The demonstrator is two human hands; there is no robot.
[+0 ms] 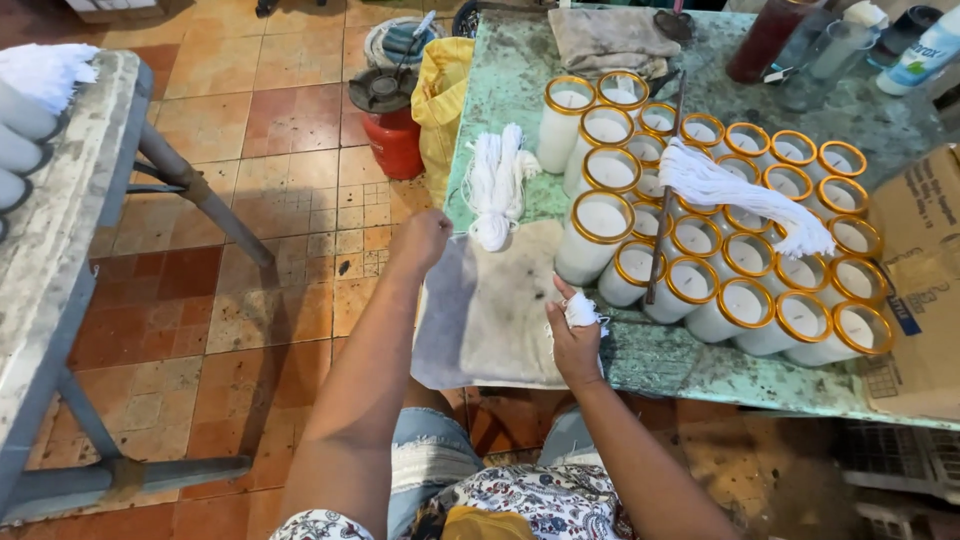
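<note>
At the far left stands a grey bench (60, 230) on the tiled floor (250, 130). Next comes the left hand (420, 240), closed in a loose fist and holding nothing visible, hovering over the near edge of a stained cloth (490, 310) that hangs off the green tabletop (690, 365). Just beyond it lies a bundle of white wicks (497, 185). The right hand (577, 335) is clamped on a small white wad of wick (583, 312) (pinched between thumb and fingers), just beside the gold-rimmed candle glasses (740, 300). More loose wicks (745, 195) lie across those glasses.
</note>
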